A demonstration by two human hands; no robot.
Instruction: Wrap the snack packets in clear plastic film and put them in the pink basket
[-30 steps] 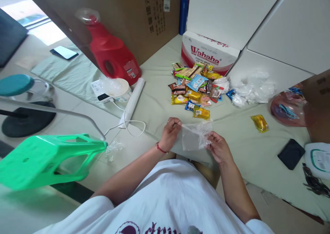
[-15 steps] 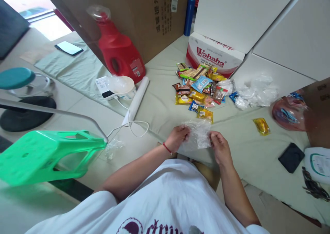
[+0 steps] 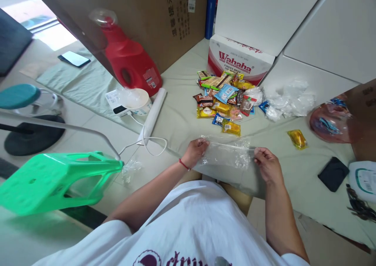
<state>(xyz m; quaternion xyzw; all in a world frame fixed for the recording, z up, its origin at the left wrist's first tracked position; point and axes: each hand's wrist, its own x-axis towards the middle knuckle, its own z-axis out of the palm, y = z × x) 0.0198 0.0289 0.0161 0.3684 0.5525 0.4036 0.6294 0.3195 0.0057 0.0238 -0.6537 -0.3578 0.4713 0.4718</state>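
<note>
A clear plastic bag (image 3: 227, 155) is stretched flat between my two hands, close in front of my body. My left hand (image 3: 195, 151), with a red string at the wrist, pinches its left upper corner. At the other end, my right hand (image 3: 266, 162) grips the right edge between thumb and fingers. Just beyond the bag lies a pile of small wrapped snacks (image 3: 221, 106) in yellow, blue, brown and green packets. The nearest is a yellow packet (image 3: 232, 128). One more yellow packet (image 3: 297, 139) lies alone to the right.
Behind the pile stand a Wahaha carton (image 3: 239, 60) and crumpled clear plastic (image 3: 293, 101). Left are a red jug (image 3: 132, 58), a paper cup (image 3: 138, 101), a white roll (image 3: 154, 115) with a cable, and a green stool (image 3: 64, 180). A black wallet-like item (image 3: 333, 174) lies right.
My right hand has moved right, away from my left hand. The bag between them has gone from bunched to spread wide and taut.
</note>
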